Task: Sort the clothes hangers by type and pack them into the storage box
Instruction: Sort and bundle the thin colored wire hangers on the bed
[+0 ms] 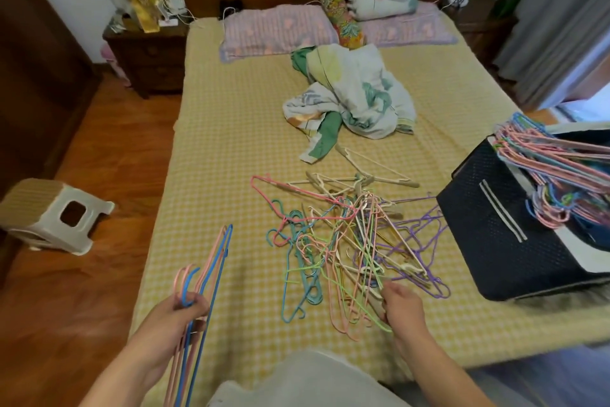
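A person is sorting thin, plastic-coated wire hangers on a bed [231, 149] covered in a yellow checked, waffle-textured spread. The left hand [180, 314] is gripping a bunch of pink and blue hangers [211, 271] by their hooks, fingers curled round them. The right hand [401, 306] is pinching a strand in the tangled multicoloured pile [350, 241] mid-bed. A dark mesh storage box [501, 238], already holding hangers, is sitting at right.

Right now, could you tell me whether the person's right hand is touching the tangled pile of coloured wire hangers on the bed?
Touching. The head view shows the right hand at the near edge of the tangled pile of coloured wire hangers, its fingers curled round pink and green strands.
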`<action>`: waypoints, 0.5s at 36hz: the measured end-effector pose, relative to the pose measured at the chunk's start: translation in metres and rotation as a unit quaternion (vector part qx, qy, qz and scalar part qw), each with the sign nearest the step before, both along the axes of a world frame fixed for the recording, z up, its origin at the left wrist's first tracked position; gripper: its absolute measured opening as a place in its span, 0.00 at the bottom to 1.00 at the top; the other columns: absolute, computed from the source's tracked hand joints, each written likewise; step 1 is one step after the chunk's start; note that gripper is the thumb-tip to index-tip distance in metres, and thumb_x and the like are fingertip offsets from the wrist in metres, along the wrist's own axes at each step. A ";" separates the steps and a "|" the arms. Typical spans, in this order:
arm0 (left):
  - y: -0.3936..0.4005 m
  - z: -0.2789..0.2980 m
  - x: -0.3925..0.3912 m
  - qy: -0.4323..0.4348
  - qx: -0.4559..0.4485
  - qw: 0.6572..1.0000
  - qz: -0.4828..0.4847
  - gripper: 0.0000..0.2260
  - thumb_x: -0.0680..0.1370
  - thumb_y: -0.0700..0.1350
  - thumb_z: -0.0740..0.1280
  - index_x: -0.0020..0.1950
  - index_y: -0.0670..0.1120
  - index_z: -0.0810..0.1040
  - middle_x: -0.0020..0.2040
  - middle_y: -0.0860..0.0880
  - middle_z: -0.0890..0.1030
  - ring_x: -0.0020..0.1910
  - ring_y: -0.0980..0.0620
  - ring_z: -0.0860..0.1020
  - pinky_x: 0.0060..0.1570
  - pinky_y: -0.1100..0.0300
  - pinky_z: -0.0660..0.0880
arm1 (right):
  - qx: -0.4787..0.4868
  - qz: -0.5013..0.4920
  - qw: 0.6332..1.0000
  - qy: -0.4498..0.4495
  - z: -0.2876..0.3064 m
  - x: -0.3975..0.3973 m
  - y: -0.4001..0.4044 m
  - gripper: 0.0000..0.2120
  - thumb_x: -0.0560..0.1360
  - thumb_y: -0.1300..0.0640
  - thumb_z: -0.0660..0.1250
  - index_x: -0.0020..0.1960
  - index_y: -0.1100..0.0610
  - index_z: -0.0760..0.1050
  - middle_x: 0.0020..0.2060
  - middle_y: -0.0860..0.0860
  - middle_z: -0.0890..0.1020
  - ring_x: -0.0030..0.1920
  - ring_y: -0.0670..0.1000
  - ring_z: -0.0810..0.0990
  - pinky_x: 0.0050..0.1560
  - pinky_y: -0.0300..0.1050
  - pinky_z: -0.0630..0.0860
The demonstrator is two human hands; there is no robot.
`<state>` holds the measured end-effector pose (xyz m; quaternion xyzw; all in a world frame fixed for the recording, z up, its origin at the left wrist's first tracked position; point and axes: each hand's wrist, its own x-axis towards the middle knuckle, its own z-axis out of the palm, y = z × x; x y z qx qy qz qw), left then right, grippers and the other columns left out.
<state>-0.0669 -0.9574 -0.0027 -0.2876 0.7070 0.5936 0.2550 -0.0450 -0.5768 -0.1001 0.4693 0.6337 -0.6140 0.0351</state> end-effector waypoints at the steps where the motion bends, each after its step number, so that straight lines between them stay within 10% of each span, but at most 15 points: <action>1: 0.001 0.000 0.001 -0.003 -0.002 1.000 0.001 0.04 0.78 0.36 0.70 0.45 0.44 0.78 0.40 0.43 0.78 0.38 0.45 0.77 0.42 0.52 0.72 | 0.004 0.005 1.000 -0.004 -0.001 -0.001 0.000 0.10 0.80 0.64 0.64 0.60 0.61 0.79 0.30 0.51 0.76 0.25 0.46 0.73 0.23 0.38 0.68; 18: 0.020 0.005 0.020 -0.011 -0.006 0.999 0.041 0.04 0.79 0.35 0.70 0.46 0.42 0.78 0.41 0.42 0.80 0.34 0.48 0.77 0.39 0.55 0.74 | 0.016 -0.018 0.999 0.027 0.001 -0.031 0.018 0.14 0.79 0.62 0.65 0.64 0.60 0.79 0.50 0.56 0.83 0.43 0.53 0.78 0.45 0.48 0.73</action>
